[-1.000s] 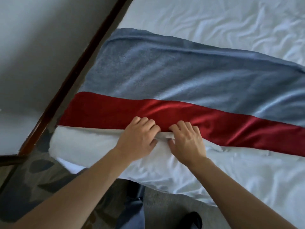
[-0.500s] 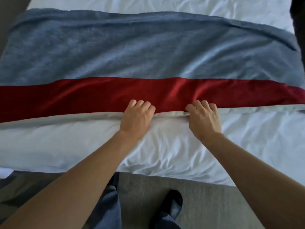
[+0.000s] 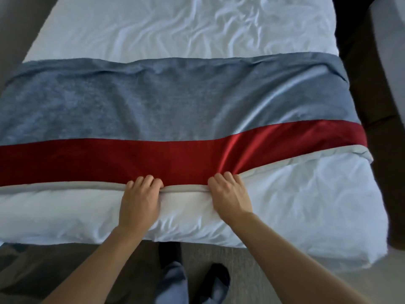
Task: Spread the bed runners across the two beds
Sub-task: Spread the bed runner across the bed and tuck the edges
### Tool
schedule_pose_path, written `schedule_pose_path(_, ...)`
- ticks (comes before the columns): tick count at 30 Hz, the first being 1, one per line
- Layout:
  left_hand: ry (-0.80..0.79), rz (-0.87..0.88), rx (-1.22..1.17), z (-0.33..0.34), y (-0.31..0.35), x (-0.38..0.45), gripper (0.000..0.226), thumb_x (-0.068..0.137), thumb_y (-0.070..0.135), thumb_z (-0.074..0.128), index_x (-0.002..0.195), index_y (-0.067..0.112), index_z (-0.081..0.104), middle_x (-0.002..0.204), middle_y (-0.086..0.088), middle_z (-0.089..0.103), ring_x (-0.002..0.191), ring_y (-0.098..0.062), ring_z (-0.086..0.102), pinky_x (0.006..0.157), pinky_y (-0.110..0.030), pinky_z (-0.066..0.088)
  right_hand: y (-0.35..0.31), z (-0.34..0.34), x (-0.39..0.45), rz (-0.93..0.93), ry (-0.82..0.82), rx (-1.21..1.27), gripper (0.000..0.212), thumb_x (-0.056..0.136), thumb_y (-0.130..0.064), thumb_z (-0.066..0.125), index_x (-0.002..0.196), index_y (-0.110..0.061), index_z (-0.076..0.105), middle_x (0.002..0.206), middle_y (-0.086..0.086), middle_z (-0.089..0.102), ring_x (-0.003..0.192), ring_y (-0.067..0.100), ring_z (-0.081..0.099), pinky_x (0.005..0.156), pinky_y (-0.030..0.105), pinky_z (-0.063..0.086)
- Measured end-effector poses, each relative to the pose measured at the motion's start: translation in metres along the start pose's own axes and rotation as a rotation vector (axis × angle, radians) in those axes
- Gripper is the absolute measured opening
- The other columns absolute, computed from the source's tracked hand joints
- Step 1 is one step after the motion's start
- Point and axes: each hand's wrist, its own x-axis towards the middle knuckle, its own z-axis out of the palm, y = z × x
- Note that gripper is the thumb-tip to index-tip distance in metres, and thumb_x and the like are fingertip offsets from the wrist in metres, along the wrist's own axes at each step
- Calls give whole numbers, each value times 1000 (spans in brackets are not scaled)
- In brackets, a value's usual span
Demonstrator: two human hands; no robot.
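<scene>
A bed runner lies across the foot of a white bed. It is grey-blue with a red satin band along its near side and a pale grey hem. My left hand grips the hem near the middle, fingers curled over the red band. My right hand grips the same hem a little to the right, where the red cloth bunches into folds. The runner reaches both sides of the bed. Its right end dips toward the bed's foot corner.
White duvet shows between the runner and the foot edge of the bed. Grey carpet, my legs and a dark shoe are below. Dark furniture stands to the right, beside the bed.
The view has swung right, from the bed's left edge to its whole width. My hands have slid right along the hem and moved further apart, still gripping it.
</scene>
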Motion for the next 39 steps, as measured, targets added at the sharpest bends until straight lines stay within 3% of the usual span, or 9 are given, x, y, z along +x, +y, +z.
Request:
schedule_pose_path(4, 9, 128, -111, 1, 58, 26, 23, 79, 10, 67, 100, 20, 64, 93, 3, 59, 82, -22, 54, 72, -37, 36, 33, 2, 0, 22, 41, 4, 18, 78, -4, 52, 86, -17, 62, 83, 4, 58, 79, 28, 54, 73, 41, 47)
schedule_pose_path(9, -57, 267, -163, 8, 142, 88, 21, 79, 19, 63, 100, 21, 65, 92, 1, 60, 85, -24, 55, 74, -37, 37, 125, -6, 8, 148, 68, -98, 20, 77, -3, 63, 94, -14, 67, 90, 9, 59, 84, 34, 56, 76, 46, 45)
schedule_pose_path(16, -96, 336, -160, 32, 152, 117, 20, 74, 22, 69, 92, 22, 62, 84, 3, 56, 80, -24, 53, 70, -37, 36, 251, -20, -14, 362, 110, -256, 18, 76, 3, 65, 88, -10, 65, 84, 10, 57, 81, 37, 54, 78, 48, 41)
schedule_pose_path(24, -47, 257, -183, 30, 187, 119, 10, 74, 17, 59, 82, 21, 60, 76, 4, 55, 73, -25, 53, 68, -39, 34, 311, -22, -27, 341, 135, -228, 15, 80, 1, 67, 86, -13, 66, 83, 6, 58, 80, 33, 53, 81, 44, 39)
schedule_pose_path(28, -53, 179, -147, 26, 201, 110, 7, 77, 12, 61, 75, 18, 60, 71, 2, 55, 65, -27, 55, 65, -40, 36, 331, -21, -35, 224, 165, -169, 17, 77, 3, 66, 82, -13, 64, 76, 5, 57, 73, 32, 52, 77, 45, 41)
schedule_pose_path(34, -35, 38, -108, 25, 224, 74, 19, 78, 3, 75, 79, 16, 61, 74, 6, 54, 66, -21, 50, 65, -34, 27, 340, -25, -73, 112, 123, -48, 19, 73, 2, 68, 82, -14, 64, 76, 5, 56, 71, 33, 52, 71, 44, 42)
schedule_pose_path(39, -22, -68, -37, 26, 243, 66, 20, 76, 4, 74, 85, 16, 61, 79, 5, 55, 71, -23, 51, 68, -38, 31, 351, -32, -85, 67, 69, 7, 22, 72, 3, 64, 85, -15, 64, 79, 4, 56, 74, 30, 52, 71, 43, 44)
